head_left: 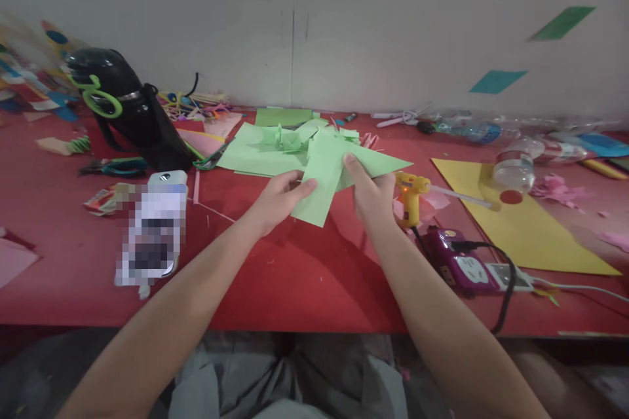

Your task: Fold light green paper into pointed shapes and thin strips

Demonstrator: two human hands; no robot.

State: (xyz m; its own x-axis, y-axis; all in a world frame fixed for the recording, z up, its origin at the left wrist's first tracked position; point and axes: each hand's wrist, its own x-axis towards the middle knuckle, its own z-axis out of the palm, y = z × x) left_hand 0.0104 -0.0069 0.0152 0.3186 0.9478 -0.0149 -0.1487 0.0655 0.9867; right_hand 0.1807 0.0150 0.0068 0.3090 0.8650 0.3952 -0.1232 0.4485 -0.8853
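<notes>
The surface [295, 294] is bounded on the far side by a wall [344, 26], to which paper patches [498, 82] are fixed at right. At centre, a paper piece [322, 177] is held by the left fingers [305, 189] and right fingers [350, 162]; paper sheets [246, 150] are laid behind it. At left, a phone [154, 226] is placed near, with a flask [160, 127] stood beyond and pliers [118, 166] set left of the flask's base. At right, a glue gun [409, 203] is positioned beyond a socket block [457, 265]; farther right, a large sheet [521, 229] is overlapped along its far edge by a bottle [515, 167].
</notes>
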